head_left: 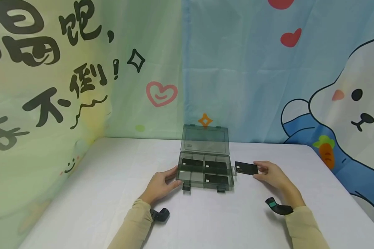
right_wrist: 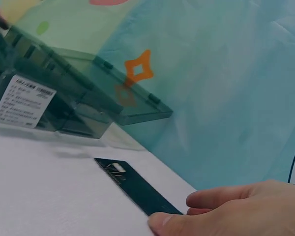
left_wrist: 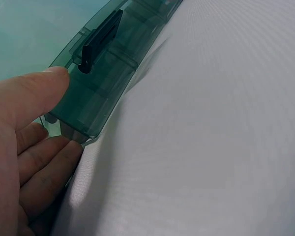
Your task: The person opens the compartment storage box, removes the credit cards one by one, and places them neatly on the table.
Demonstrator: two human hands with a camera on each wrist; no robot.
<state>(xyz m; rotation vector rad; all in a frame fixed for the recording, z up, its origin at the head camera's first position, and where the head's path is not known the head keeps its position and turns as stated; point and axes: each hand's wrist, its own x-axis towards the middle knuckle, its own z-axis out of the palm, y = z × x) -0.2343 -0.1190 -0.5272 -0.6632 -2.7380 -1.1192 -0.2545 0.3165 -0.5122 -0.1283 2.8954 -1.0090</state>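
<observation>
A translucent dark-green plastic storage box [head_left: 197, 177] stands with its lid [head_left: 204, 139] raised at the back. Inside lie black cards: one at the back left [head_left: 192, 165], one at the back right [head_left: 216, 167] and one at the front right [head_left: 216, 179]; the front left compartment shows no card. My left hand [head_left: 160, 184] grips the box's left front corner, thumb [left_wrist: 42, 91] on the upper edge and fingers low at the side. Just right of the box, my right hand [head_left: 272, 174] pinches the right end of another black card [right_wrist: 136, 186], marked VIP, with a small chip-like patch.
Two dark latches, left [head_left: 186, 187] and right [head_left: 221, 188], hang at the box's front. A printed white label [right_wrist: 24, 102] is on its side. The white table [head_left: 224, 221] meets a printed curtain [head_left: 252, 86] behind. Each wrist wears a black camera mount.
</observation>
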